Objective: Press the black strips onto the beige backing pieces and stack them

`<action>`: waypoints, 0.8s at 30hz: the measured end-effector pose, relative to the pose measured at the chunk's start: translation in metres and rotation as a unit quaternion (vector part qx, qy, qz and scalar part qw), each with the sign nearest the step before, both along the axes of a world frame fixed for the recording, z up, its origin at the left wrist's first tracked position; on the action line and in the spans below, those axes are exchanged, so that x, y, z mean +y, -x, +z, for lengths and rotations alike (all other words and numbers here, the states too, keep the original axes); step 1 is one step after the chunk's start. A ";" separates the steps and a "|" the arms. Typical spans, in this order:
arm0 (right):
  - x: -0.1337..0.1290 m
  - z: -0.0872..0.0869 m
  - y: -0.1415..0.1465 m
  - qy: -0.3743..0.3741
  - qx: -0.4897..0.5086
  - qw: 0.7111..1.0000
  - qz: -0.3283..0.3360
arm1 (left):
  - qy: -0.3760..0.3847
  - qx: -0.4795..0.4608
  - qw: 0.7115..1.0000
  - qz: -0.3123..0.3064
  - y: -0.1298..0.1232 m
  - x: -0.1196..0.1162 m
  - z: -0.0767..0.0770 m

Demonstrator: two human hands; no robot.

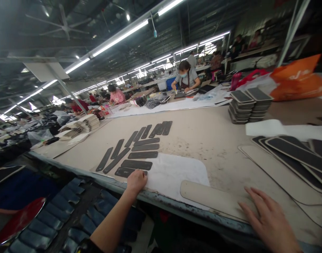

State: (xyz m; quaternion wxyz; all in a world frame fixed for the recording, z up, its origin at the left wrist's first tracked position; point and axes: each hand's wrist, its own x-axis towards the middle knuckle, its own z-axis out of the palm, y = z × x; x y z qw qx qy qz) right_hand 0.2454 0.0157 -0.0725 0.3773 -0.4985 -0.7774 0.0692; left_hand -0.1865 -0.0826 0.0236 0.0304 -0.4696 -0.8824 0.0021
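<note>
My left hand (137,181) is closed at the near edge of the table, its curled fingers at the right end of a dark rounded strip (122,171). That strip lies nearest to me among several similar dark strips (146,141), which are laid out flat in loose rows. My right hand (267,214) is open, fingers spread, above or on the right end of a long beige panel (210,195) with a rounded left end. Whether its fingertips touch the panel I cannot tell. Under the panel's left part lies a white sheet (176,172).
Dark panels with pale edges (297,154) overlap at the right, on larger beige pieces (271,168). Behind them stand stacks of dark panels (242,107) and an orange bag (299,82). Pale pieces (84,124) are piled far left. A co-worker (185,79) works across the table.
</note>
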 end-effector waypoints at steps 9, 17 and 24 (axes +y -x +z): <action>-0.063 0.031 0.033 0.109 0.142 0.983 0.050 | -0.296 -0.360 0.880 -0.091 -0.057 -0.036 0.089; -0.069 0.063 0.084 0.400 0.445 0.798 0.079 | -0.379 -0.709 0.588 -0.092 -0.112 -0.032 0.122; -0.066 0.064 0.060 0.431 0.499 0.751 0.036 | -0.319 -0.789 0.524 -0.041 -0.118 -0.020 0.087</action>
